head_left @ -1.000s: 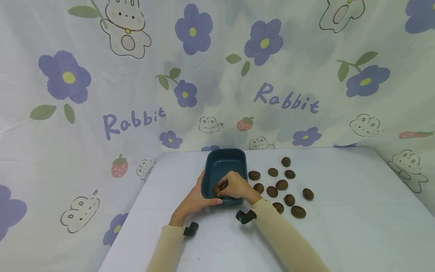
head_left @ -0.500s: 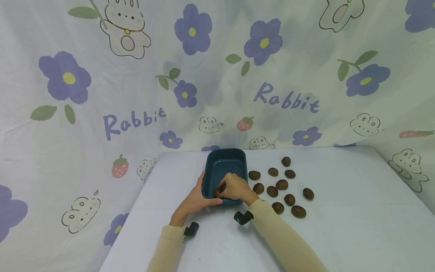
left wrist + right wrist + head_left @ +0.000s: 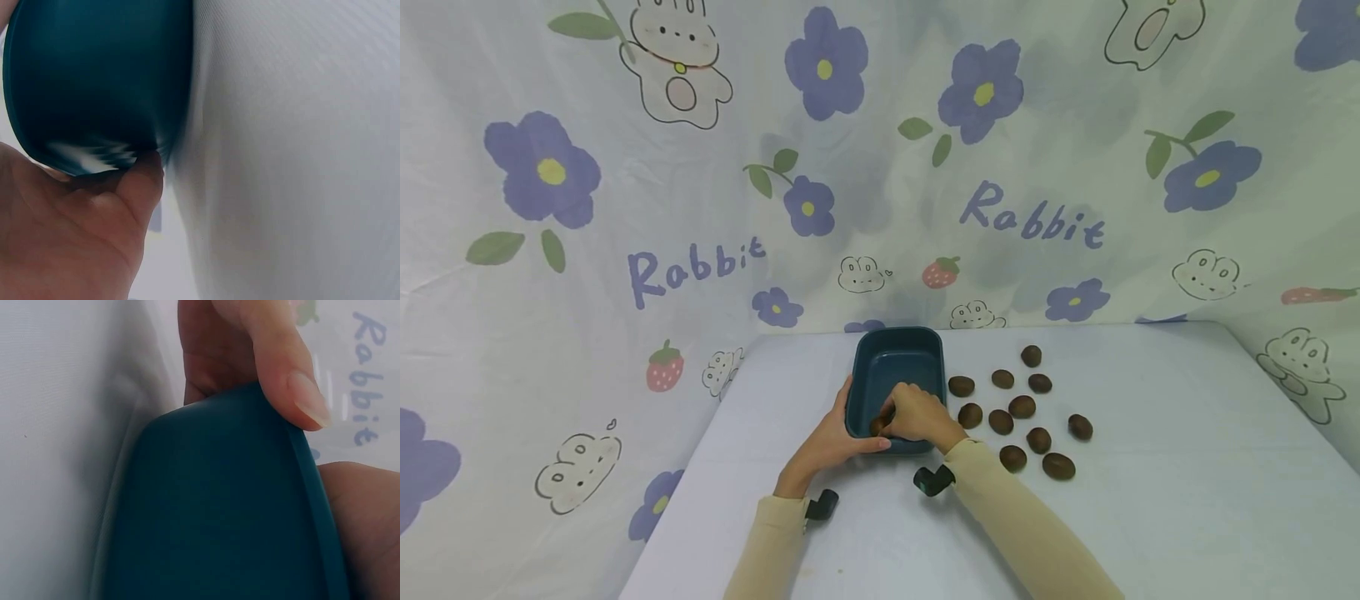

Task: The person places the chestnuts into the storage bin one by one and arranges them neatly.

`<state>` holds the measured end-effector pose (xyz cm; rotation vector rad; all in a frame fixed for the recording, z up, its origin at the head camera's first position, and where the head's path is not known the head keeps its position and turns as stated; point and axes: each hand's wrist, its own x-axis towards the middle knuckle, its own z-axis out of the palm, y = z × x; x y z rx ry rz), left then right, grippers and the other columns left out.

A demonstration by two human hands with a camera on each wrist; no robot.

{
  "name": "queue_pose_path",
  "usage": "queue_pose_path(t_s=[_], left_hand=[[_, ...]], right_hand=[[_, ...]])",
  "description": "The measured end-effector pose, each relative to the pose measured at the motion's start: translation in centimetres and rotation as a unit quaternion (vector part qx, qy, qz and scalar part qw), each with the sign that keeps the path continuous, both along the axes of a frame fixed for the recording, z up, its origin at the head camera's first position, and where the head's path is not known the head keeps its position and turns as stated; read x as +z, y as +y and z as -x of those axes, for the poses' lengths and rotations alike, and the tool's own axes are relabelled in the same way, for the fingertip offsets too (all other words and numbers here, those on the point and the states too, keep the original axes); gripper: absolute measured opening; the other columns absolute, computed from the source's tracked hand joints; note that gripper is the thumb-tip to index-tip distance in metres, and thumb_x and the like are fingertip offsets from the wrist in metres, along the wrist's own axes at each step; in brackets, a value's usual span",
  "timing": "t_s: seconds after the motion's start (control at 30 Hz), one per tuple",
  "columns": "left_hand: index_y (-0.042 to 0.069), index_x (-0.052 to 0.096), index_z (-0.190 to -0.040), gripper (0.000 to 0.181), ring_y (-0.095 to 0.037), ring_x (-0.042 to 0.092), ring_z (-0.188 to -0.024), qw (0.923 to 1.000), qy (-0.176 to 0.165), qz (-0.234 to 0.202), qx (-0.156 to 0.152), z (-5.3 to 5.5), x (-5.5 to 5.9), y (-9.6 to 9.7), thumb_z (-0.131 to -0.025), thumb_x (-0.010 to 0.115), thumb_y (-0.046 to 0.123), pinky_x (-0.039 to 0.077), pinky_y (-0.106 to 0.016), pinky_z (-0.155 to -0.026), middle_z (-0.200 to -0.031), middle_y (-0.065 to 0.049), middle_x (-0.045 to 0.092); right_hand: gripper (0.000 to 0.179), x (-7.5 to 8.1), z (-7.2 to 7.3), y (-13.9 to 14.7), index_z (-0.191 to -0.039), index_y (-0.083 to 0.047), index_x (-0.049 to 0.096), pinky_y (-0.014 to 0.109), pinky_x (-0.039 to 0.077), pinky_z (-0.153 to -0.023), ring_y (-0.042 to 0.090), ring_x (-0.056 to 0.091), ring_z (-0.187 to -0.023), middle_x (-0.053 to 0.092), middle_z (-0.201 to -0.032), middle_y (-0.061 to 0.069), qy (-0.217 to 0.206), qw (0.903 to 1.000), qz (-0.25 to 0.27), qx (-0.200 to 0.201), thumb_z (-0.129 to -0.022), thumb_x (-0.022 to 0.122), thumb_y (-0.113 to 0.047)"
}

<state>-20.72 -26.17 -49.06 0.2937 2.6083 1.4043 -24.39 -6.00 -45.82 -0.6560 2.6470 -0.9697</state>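
A deep teal, rounded rectangular dish (image 3: 895,367) stands on the table, seen from outside in the left and right wrist views. My left hand (image 3: 827,442) grips its near left corner, thumb over the near rim and fingers along the left wall. Inside the near left part of the dish, my right hand (image 3: 919,414) pinches a brown oval, nut-like thing (image 3: 878,425), partly hidden by the fingers. In the right wrist view the left thumb (image 3: 281,369) hooks over the rim, with part of my right hand (image 3: 369,519) behind the wall.
Several more brown oval pieces, such as one at the front (image 3: 1058,467) and one at the far right (image 3: 1080,427), lie scattered right of the dish. The white table (image 3: 1187,467) meets a patterned cloth backdrop (image 3: 880,167) behind and at the sides.
My right hand and forearm have shifted slightly left and toward me, the brown oval piece staying at the fingertips and moving slightly nearer. The left hand and the dish have not visibly moved.
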Motion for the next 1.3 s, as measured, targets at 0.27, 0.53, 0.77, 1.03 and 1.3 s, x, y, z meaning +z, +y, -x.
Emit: queue_pose_path(t_s=[0.27, 0.53, 0.77, 1.03, 1.3], left_hand=[[0.026, -0.007, -0.167, 0.132, -0.037, 0.023, -0.160, 1.0000, 0.005, 0.003, -0.003, 0.1, 0.0, -0.1, -0.078, 0.089, 0.048, 0.025, -0.069, -0.123, -0.176, -0.007, 0.007], [0.023, -0.007, -0.167, 0.134, -0.037, 0.022, -0.160, 1.0000, 0.003, 0.001, -0.006, 0.1, -0.1, -0.1, -0.078, 0.089, 0.047, 0.024, -0.069, -0.123, -0.177, -0.007, 0.005], [0.023, -0.008, -0.167, 0.135, -0.037, 0.022, -0.160, 1.0000, -0.001, 0.003, -0.004, 0.2, -0.2, 0.0, -0.077, 0.089, 0.050, 0.024, -0.069, -0.124, -0.176, -0.007, 0.006], [0.025, -0.007, -0.167, 0.134, -0.040, 0.028, -0.157, 1.0000, -0.008, 0.004, -0.003, 0.0, 0.0, 0.1, -0.077, 0.089, 0.050, 0.028, -0.070, -0.121, -0.176, -0.012, 0.011], [0.027, -0.005, -0.167, 0.134, -0.038, 0.033, -0.154, 1.0000, -0.003, -0.007, -0.003, 0.0, 0.1, 0.0, -0.076, 0.091, 0.046, 0.031, -0.067, -0.121, -0.173, -0.013, 0.019]], right_hand=[[0.012, -0.1, 0.1, -0.1, -0.091, -0.017, 0.085, 0.042, 0.059, -0.080, 0.014, 0.066, -0.083, 0.080, -0.093, -0.004, -0.006, 0.9999, 0.013, 0.003, -0.082, 0.089, -0.025], [0.016, -0.3, 0.0, -0.4, -0.092, -0.016, 0.084, 0.044, 0.060, -0.081, 0.014, 0.068, -0.084, 0.081, -0.096, -0.001, -0.004, 0.9999, 0.010, -0.003, -0.081, 0.090, -0.025], [0.029, 0.2, -0.1, 0.0, -0.102, -0.012, 0.083, 0.047, 0.061, -0.087, 0.026, 0.073, -0.105, 0.080, -0.110, 0.005, 0.026, 0.9993, 0.021, -0.014, -0.081, 0.090, -0.032], [0.030, 2.3, -0.2, 2.9, -0.110, -0.007, 0.081, 0.033, 0.059, -0.075, 0.016, 0.069, -0.092, 0.079, -0.106, 0.004, 0.075, 0.9927, 0.093, -0.016, -0.086, 0.085, -0.025], [0.030, 4.7, -0.4, 8.9, -0.116, -0.007, 0.078, 0.040, 0.060, -0.088, 0.021, 0.070, -0.099, 0.078, -0.111, 0.007, 0.096, 0.9828, 0.147, -0.056, -0.090, 0.081, -0.022]])
